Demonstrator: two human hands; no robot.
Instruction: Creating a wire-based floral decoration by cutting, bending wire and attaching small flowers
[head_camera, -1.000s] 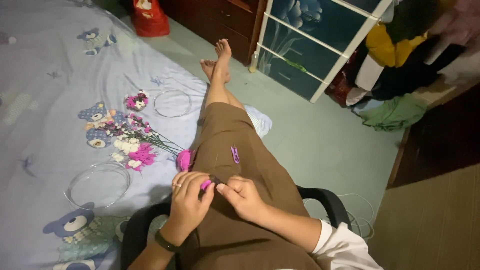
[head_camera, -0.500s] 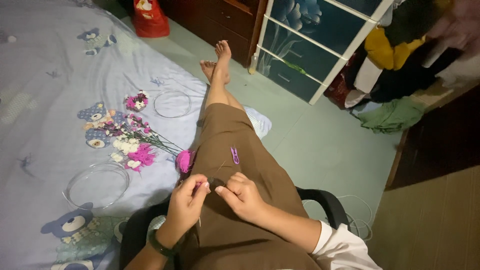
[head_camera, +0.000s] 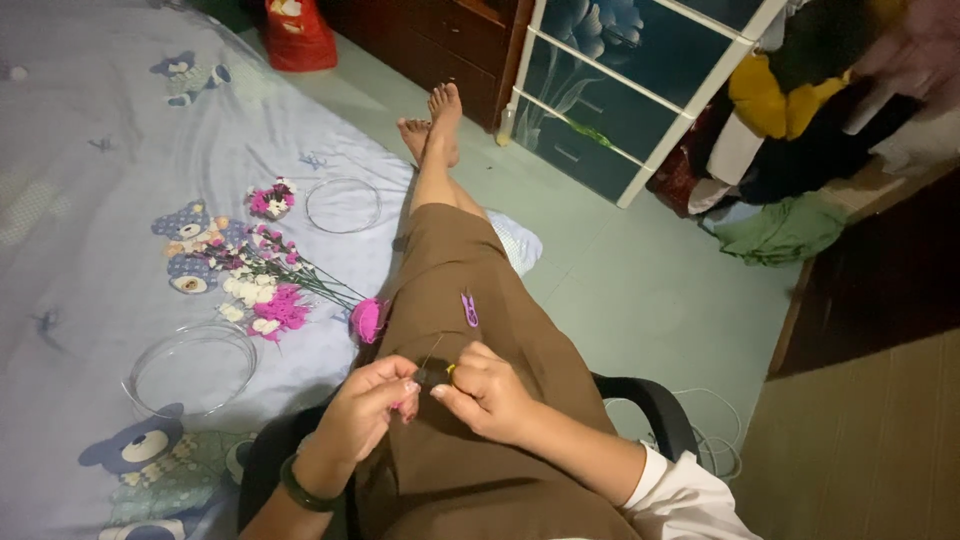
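A red bag (head_camera: 296, 35) stands at the bed's far edge; a clear round container (head_camera: 190, 368) near the bed's (head_camera: 90, 150) near edge looks empty. Over the lap, the left hand (head_camera: 365, 408) and right hand (head_camera: 492, 392) each have their grip pinched on a small dark piece (head_camera: 432, 376) with thin wire. Pink flowers (head_camera: 270, 290) lie mid-bed.

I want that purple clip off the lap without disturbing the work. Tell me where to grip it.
Take the purple clip by its long sides, pinching across its narrow width from above. It lies flat on the brown trousers, lengthwise along the thigh, just beyond both hands, so a short reach forward with the right hand probably suits best.
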